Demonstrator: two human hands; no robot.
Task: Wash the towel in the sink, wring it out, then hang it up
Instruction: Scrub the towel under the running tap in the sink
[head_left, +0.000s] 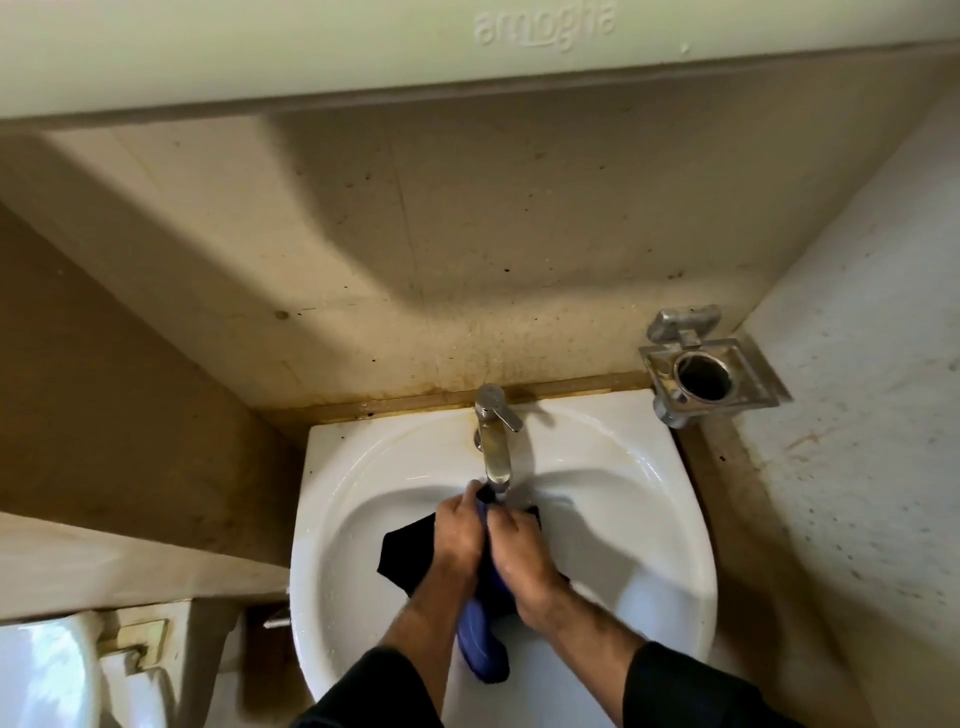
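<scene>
The dark blue towel (483, 644) is bunched between 2 hands, left hand (457, 535) and right hand (519, 545) both gripping it under the tap (493, 447) over the sink (649, 519), so looks like mid-wash, with wringing and hanging left.

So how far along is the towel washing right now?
Washing is in hand: both hands, left and right, grip the dark blue towel bunched under the tap in the white sink. Nothing looks finished yet. Wringing it out and hanging it up are left.
</scene>
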